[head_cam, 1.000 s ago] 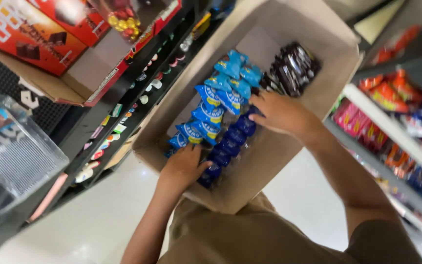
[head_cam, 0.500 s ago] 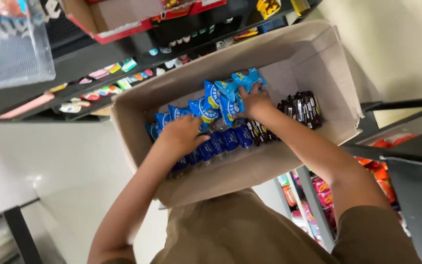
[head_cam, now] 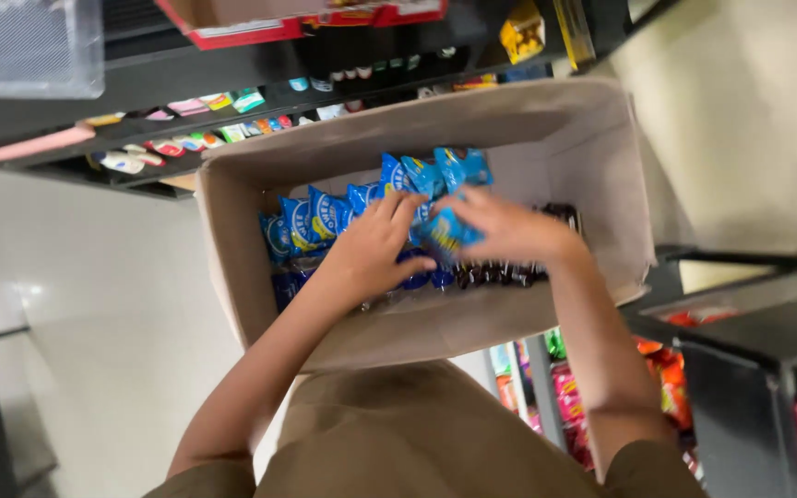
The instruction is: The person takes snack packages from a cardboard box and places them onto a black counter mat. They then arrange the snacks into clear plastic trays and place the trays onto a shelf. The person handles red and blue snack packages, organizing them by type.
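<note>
Both hands are down inside the cardboard box [head_cam: 546, 138]: the left hand [head_cam: 375, 249] lies with fingers loosely curled over the row of blue snack packets [head_cam: 325, 214], and the right hand [head_cam: 509, 229] is closed around one blue packet [head_cam: 445, 231] near the row's right end, just above the dark wrapped bars [head_cam: 509, 275]. The packets stand on edge in the middle of the box, packed close together. They look light, crinkly and slippery, their contents likely easy to crush, so a gentle pinch across the flat sides seems the safest hold
</note>
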